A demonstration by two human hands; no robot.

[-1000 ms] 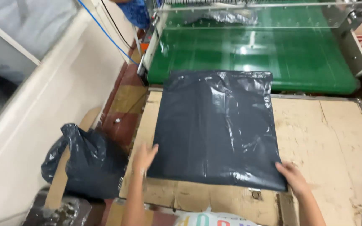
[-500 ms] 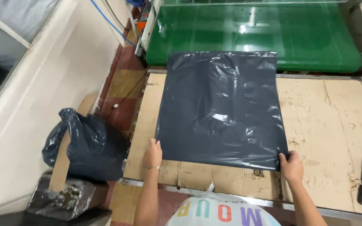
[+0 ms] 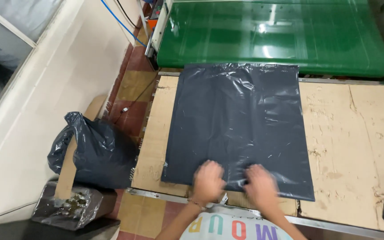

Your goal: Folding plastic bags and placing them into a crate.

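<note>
1. Dark grey plastic bag (image 3: 238, 129) lies flat on the cardboard-covered table (image 3: 356, 133), its long axis running near to far, its far edge just short of the green conveyor belt (image 3: 272, 35)
2. Both of my hands rest on its near edge, close together at the middle: my left hand (image 3: 208, 181) and my right hand (image 3: 261, 183), palms down, pressing on the plastic; I cannot tell whether the fingers pinch the film or only press it
3. The bag stretches away from my hands toward the far side; neither hand is clearly nearer, each sits about as far in from its own corner
4. Half a second ago my hands were wide apart, one at each near corner; now they have slid inward to meet near the centre, while the bag itself has kept its place
5. A stuffed black bin bag (image 3: 92, 151) sits on the floor to the left, well apart from the table
</note>
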